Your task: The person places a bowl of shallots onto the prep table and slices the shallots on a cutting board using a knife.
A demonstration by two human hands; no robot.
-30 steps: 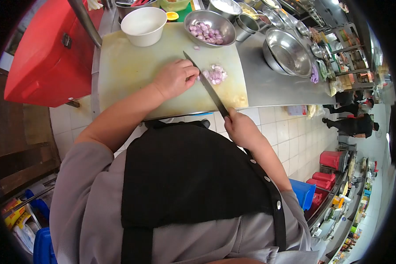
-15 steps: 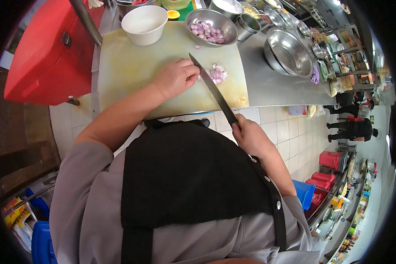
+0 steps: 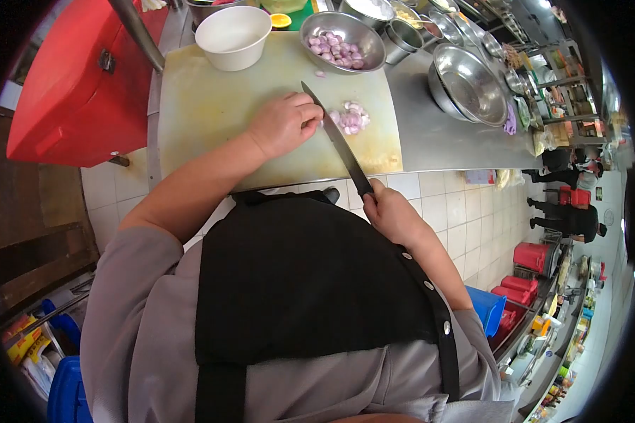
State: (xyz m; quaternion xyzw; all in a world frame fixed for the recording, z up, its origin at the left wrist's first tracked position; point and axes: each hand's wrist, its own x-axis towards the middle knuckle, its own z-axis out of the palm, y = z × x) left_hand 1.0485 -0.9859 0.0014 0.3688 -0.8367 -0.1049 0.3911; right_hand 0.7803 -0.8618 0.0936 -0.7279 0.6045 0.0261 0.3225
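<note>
My right hand [image 3: 394,215] is wrapped round the handle of a long kitchen knife [image 3: 346,149], its blade slanting up and left across the cutting board [image 3: 212,134]. Against the blade's left side, my left hand [image 3: 282,125] is closed with curled fingers on a shallot; only a pale sliver of it shows at the fingertips. Right of the blade lies a small heap of sliced shallot [image 3: 353,118]. Farther back, a steel bowl [image 3: 374,51] holds peeled shallots [image 3: 335,51], and one loose piece [image 3: 320,73] lies just in front of it.
A white tub [image 3: 233,42] stands on the board's back left, near a cut orange fruit [image 3: 280,20]. Stacked steel bowls [image 3: 469,81] sit on the metal counter [image 3: 430,141] to the right. A red cooler box [image 3: 77,92] is at left. Two people stand far right.
My right hand and the knife handle have shifted slightly left. A little more gap shows between the blade and the sliced shallot. My left hand stays nearly in place.
</note>
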